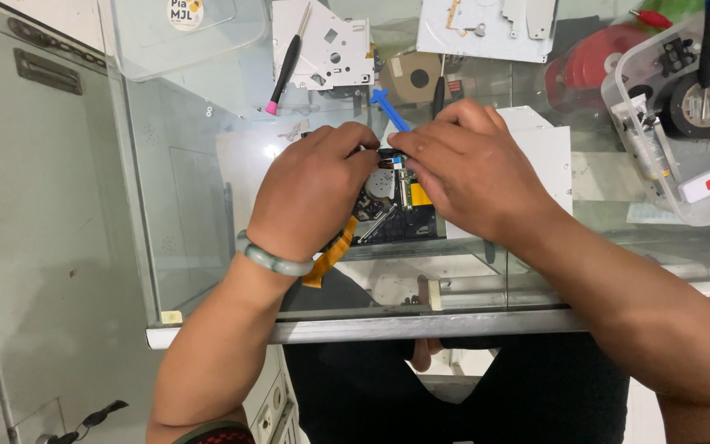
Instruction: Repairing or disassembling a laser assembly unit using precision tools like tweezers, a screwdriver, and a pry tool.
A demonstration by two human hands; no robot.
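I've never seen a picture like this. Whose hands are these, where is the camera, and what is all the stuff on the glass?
There is no machine here: a person is working with two bare hands, and the one picture comes from a camera worn on that person's head, looking down. The left hand, with a pale green bangle on its wrist, and the right hand meet over a small black mechanism lying on a glass table. Both pinch a tiny part at its top, which the fingers mostly hide. An orange ribbon cable hangs from the mechanism. Behind the hands lie a blue plastic tool, a screwdriver with a pink tip, two grey metal plates and, on the right, a clear box holding tape and small parts.
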